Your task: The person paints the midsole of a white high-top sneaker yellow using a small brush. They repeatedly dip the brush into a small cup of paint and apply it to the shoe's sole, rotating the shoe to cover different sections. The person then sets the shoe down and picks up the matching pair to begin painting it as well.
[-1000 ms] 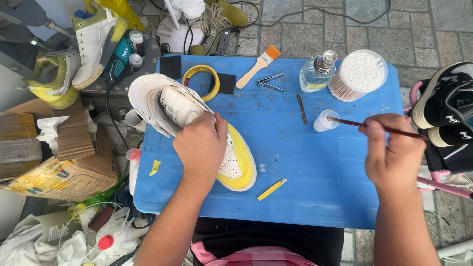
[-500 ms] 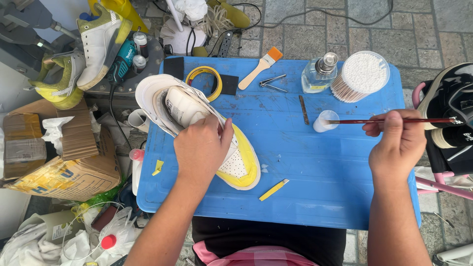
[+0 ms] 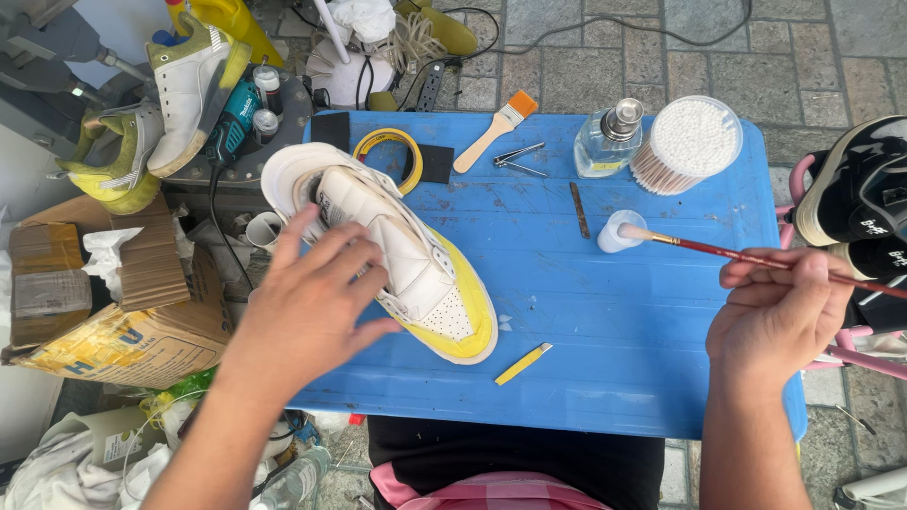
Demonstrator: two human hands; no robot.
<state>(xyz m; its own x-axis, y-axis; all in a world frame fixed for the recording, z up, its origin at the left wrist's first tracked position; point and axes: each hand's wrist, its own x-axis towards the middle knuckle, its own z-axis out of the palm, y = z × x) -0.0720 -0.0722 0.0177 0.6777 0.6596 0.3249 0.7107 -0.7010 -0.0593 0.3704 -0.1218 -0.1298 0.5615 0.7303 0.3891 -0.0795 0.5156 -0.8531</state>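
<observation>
My left hand (image 3: pixel 307 307) is spread open, fingers splayed, holding nothing; it hovers over the heel side of the white leather sneaker with a yellow sole (image 3: pixel 397 255), which lies on its side on the blue plastic table (image 3: pixel 605 359), toe pointing toward me. My right hand (image 3: pixel 779 316) pinches a thin red-handled paintbrush (image 3: pixel 756 257), well apart from the shoe, at the table's right edge. Its bristle tip sits at a small white cup (image 3: pixel 616 233). Beyond stand a clear glass bottle (image 3: pixel 605 142) and a round tub of cotton swabs (image 3: pixel 688 142).
</observation>
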